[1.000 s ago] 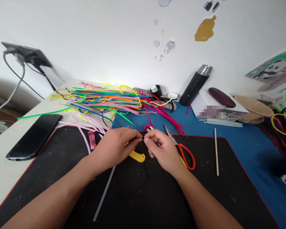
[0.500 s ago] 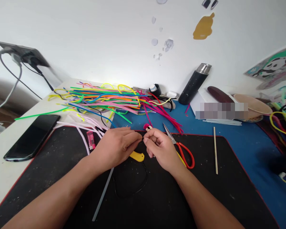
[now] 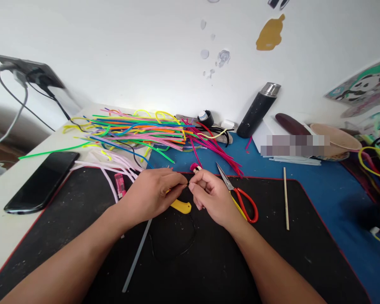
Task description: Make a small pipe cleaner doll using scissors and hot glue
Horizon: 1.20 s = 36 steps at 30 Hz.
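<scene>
Over the black mat [image 3: 177, 278], in front of heaped coloured stems [image 3: 139, 131], the left hand [image 3: 152, 194] and right hand [image 3: 213, 196] nearly meet, each closed in a fingertip pinch. Red-handled scissors [image 3: 247, 204] lie beside the right hand, a yellow handle [image 3: 182, 207] near the left. A tiny dark piece [image 3: 188, 184] sits between both pinches; probably light, flexible and easily dropped, it's best held by its ends.

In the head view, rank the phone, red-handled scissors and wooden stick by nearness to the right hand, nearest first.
1. Red-handled scissors: just right of the right hand.
2. Wooden stick: farther right.
3. Phone: far left, beyond the left hand.
</scene>
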Each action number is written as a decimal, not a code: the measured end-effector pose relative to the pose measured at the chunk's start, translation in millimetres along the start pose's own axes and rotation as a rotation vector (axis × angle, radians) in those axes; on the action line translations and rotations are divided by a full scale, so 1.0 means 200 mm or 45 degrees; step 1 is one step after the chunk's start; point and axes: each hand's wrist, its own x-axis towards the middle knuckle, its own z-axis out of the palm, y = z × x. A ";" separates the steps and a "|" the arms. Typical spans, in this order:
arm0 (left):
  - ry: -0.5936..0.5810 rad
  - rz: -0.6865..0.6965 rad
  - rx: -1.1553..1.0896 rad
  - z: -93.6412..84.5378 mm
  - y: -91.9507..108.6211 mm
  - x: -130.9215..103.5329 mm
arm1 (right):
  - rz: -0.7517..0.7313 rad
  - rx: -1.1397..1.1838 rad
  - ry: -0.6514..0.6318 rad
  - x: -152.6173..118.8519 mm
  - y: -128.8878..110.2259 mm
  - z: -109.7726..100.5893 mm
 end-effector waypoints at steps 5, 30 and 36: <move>0.007 0.006 0.010 0.00 -0.01 0.00 | 0.007 -0.015 0.005 0.00 0.00 0.00; 0.108 0.046 0.117 0.02 0.02 0.01 | 0.141 0.247 -0.004 0.01 0.00 0.01; 0.116 -0.361 -0.395 -0.02 0.04 0.01 | 0.047 0.124 -0.002 0.01 -0.01 -0.01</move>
